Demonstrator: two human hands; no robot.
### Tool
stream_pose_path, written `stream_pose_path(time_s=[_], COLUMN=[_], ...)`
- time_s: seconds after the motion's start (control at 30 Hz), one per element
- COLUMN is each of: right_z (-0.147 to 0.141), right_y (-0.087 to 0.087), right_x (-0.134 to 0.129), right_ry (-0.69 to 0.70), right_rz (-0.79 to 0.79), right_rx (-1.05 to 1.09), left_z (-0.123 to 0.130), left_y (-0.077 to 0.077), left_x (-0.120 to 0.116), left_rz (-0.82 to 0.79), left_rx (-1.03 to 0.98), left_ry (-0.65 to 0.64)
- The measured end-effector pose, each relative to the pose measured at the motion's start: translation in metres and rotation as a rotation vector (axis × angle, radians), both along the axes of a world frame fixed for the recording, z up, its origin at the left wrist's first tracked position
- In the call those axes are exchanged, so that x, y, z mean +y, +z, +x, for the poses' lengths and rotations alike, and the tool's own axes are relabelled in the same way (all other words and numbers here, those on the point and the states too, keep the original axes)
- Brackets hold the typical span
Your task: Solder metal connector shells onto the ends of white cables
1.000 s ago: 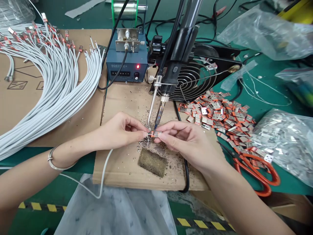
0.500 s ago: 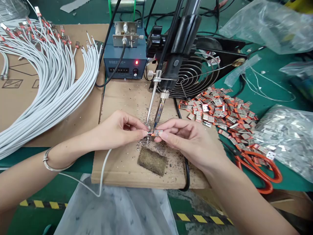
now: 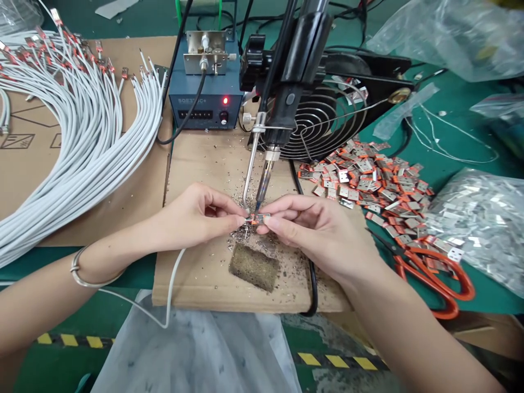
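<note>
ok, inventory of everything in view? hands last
Pen-shaped soldering iron: 1, black, centre
Bent metal tube: 1, silver, left of iron
Flat metal connector: 1, silver and orange, under iron tip
Slim cable: 1, white, looping front left
Boxy machine: 1, blue, back centre
Cylindrical spool: 1, green-rimmed, top edge
Round wire-grilled fan: 1, black, right of iron
Bundled cables: many, white, left
Piled connectors: many, silver and orange, right
Plastic bag of metal bits: 1, clear, far right
Scissors: 1, orange-handled, front right
Porous block: 1, brown, front centre
Cardboard sheets: 2, brown, left and centre
Worktable: 1, green, beneath
Draped sheet: 1, grey, bottom edge
Left hand: 1, bare, pinching slim cable
Right hand: 1, bare, pinching connector
</note>
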State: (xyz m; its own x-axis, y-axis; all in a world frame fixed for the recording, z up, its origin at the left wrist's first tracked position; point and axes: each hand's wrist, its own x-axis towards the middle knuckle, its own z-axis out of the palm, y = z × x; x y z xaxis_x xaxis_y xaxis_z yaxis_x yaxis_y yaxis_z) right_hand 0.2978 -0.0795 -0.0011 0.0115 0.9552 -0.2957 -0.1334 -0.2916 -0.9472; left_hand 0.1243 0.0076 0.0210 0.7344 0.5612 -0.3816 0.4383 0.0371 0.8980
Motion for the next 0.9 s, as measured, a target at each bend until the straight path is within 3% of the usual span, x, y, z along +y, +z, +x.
stream_pose_path(time_s=[0.43,0.73,0.9], right_z=[-0.0024,-0.0018,-0.0029], right_y=[0.0018,0.0005,0.0001], right_x=[-0.0002,0.0002,0.0007], right_ry=[-0.030,-0.016,-0.012], right_rz=[0.006,0.008,0.024], right_rx=[-0.074,-0.026,-0.009], left_z=[0.0019,-0.0025,-0.0032], left_y=[-0.0016,-0.0018,-0.0019], left_x=[-0.0019,-0.0002,0.0006], left_rz=[0.038,-0.044,0.015], left_rx=[0.000,-0.010,-0.016], left_ry=[0.022,-0.017,-0.030])
